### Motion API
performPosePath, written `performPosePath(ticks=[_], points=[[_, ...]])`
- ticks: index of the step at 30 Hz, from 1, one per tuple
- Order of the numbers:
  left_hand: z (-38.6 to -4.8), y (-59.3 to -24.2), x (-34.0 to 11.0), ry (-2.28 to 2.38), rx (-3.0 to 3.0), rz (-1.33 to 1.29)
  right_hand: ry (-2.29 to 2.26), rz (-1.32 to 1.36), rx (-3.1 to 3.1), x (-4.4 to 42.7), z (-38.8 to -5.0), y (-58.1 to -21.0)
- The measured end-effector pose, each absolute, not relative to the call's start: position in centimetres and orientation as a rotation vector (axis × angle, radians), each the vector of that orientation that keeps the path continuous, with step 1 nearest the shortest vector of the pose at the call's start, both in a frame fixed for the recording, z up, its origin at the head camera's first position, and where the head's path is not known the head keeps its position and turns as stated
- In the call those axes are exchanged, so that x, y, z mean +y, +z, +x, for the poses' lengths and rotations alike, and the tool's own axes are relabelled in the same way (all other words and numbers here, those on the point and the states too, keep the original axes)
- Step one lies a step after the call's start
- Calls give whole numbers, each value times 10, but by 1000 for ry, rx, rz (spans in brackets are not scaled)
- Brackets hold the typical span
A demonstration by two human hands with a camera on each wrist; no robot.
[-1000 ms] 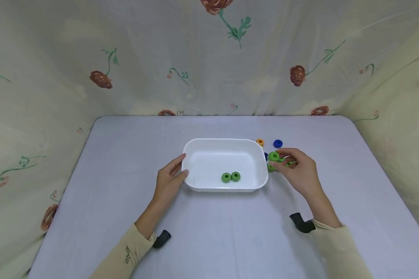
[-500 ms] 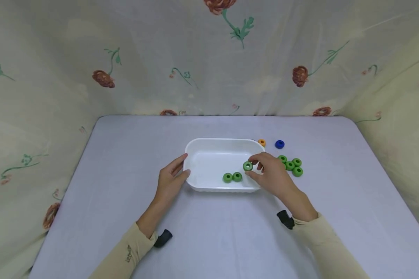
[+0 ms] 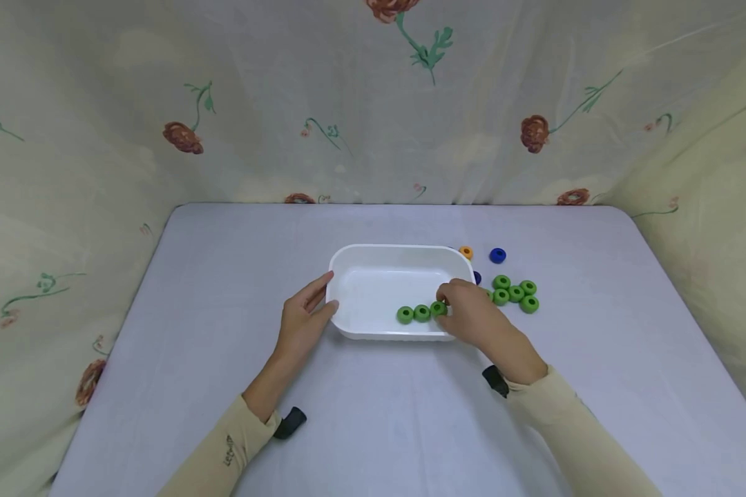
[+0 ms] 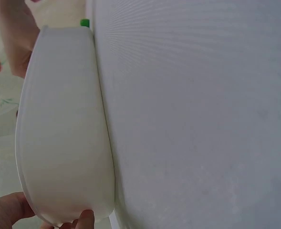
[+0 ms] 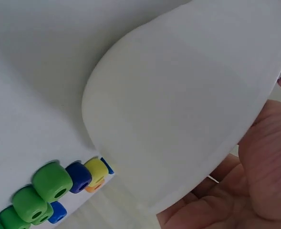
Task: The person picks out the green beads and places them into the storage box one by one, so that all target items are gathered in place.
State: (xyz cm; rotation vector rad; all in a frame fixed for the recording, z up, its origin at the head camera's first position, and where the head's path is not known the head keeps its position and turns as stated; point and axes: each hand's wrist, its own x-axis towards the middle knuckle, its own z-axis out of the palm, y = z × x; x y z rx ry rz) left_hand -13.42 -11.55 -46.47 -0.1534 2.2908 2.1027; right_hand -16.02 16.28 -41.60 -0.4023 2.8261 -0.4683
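A white tray (image 3: 379,283) stands on the table, its outer wall (image 4: 64,119) filling much of the left wrist view. My left hand (image 3: 301,321) grips its left end, thumb and fingers at the rim. Inside, near the front wall, two green beads (image 3: 413,314) sit side by side. My right hand (image 3: 475,317) reaches over the tray's right end and pinches a third green bead (image 3: 437,308) at the right of that row. In the right wrist view the tray wall (image 5: 169,109) hides the fingertips of my right hand (image 5: 235,181).
Right of the tray lie several green beads (image 3: 516,294) in a cluster. Behind them are a blue bead (image 3: 498,255) and an orange bead (image 3: 466,252). A yellow bead (image 5: 97,170) shows in the right wrist view. A flowered curtain (image 3: 255,124) hangs behind the table.
My right hand has carried a green bead from the cluster leftward over the tray's edge and down beside the two others. My left hand has stayed at the tray's left end.
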Motion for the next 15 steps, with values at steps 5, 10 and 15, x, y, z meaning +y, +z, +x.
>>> performPosePath(ticks=[5, 10, 15], points=[[-135, -465, -116, 2109, 2287, -145, -427, -427, 2786, 161, -168, -420], [-134, -464, -116, 2112, 2285, -153, -444, -421, 2759, 159, -172, -423], [-134, -464, -116, 2117, 2289, -140, -481, -406, 2723, 158, -174, -423]])
